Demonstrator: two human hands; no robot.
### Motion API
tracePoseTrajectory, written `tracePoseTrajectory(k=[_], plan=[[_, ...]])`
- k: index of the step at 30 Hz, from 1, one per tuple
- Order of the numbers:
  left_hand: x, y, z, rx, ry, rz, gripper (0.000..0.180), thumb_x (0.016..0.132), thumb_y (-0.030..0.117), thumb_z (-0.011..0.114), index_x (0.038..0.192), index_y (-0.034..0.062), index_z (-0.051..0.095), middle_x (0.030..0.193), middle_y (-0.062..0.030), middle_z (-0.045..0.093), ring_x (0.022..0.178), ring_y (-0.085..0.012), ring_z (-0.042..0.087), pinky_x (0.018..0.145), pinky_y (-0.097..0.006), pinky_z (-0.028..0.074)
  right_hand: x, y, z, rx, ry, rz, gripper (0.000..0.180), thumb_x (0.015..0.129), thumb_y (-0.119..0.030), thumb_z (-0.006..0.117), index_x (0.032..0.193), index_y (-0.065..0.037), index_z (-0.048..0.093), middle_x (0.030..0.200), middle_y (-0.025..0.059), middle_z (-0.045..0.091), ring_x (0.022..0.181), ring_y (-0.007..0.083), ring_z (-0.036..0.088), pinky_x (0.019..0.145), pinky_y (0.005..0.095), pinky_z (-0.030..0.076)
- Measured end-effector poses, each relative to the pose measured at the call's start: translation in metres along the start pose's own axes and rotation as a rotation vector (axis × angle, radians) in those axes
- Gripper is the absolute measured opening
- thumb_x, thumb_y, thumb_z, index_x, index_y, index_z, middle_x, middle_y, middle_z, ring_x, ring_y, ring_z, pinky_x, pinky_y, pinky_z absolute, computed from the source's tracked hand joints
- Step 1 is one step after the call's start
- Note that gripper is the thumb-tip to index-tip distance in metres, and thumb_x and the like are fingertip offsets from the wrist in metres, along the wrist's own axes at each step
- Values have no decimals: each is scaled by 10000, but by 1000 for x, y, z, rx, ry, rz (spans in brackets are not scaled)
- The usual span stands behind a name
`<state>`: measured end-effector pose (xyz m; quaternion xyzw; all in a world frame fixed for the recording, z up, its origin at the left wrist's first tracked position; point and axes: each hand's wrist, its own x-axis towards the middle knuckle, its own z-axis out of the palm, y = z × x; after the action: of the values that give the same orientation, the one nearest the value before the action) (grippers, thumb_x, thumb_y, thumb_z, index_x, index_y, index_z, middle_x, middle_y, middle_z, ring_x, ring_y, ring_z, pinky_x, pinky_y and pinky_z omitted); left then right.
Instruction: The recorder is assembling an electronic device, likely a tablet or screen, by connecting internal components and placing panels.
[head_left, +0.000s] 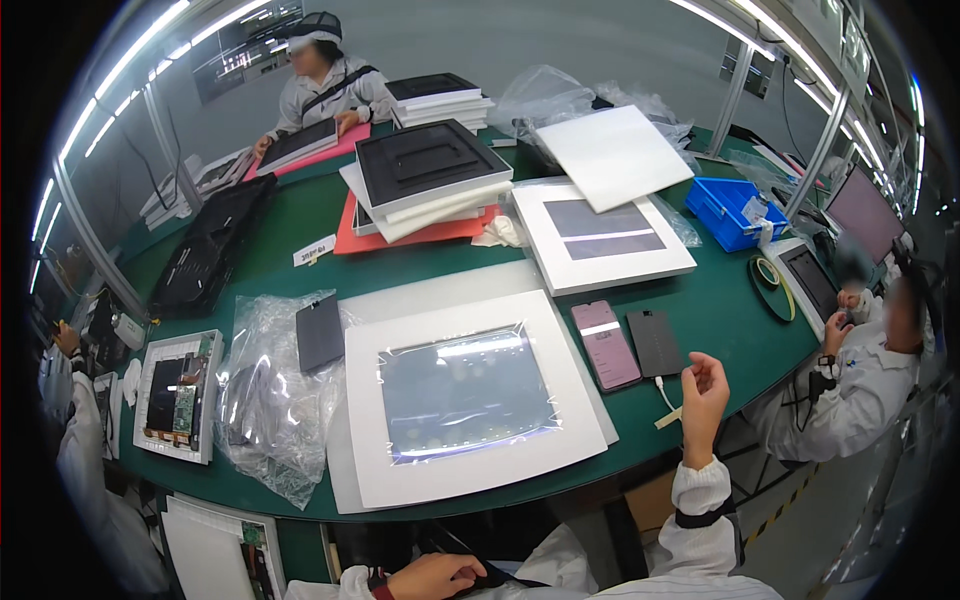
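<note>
Item: white panel at the table's near edge; your right hand hangs loosely curled and empty beside it, left hand half-closed below the edge, so square both hands on its corners.

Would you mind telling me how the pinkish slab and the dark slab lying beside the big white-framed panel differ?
The pinkish slab is glossy and reflects a light strip; the dark slab is matte grey-black. The pinkish slab looks longer, reaching nearer the table's front edge, and the dark slab looks shorter. The dark slab lies nearer the raised right hand. Both are flat, rounded rectangles lying side by side on the green table.
</note>
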<state>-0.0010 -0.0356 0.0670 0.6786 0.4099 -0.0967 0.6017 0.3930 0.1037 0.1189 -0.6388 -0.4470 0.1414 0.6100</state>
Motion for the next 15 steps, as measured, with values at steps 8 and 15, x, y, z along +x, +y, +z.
tracePoseTrajectory(k=[8,15], plan=[[16,-21,1,-1,151,-128,296,865,197,605,1144,99,605,1057,-87,663,986,-217,638,891,-323,489,-41,23,15,-174,125,-90,205,771,46,604,969,-5,592,809,10,547,718,88,493,670,224,413],[9,-17,-17,4,215,-178,287,850,162,623,1125,81,603,1067,-102,654,1025,-219,622,941,-316,461,-47,1,28,-719,75,-318,303,788,-57,658,1075,-9,571,1154,141,506,1090,289,474,954,375,375]])
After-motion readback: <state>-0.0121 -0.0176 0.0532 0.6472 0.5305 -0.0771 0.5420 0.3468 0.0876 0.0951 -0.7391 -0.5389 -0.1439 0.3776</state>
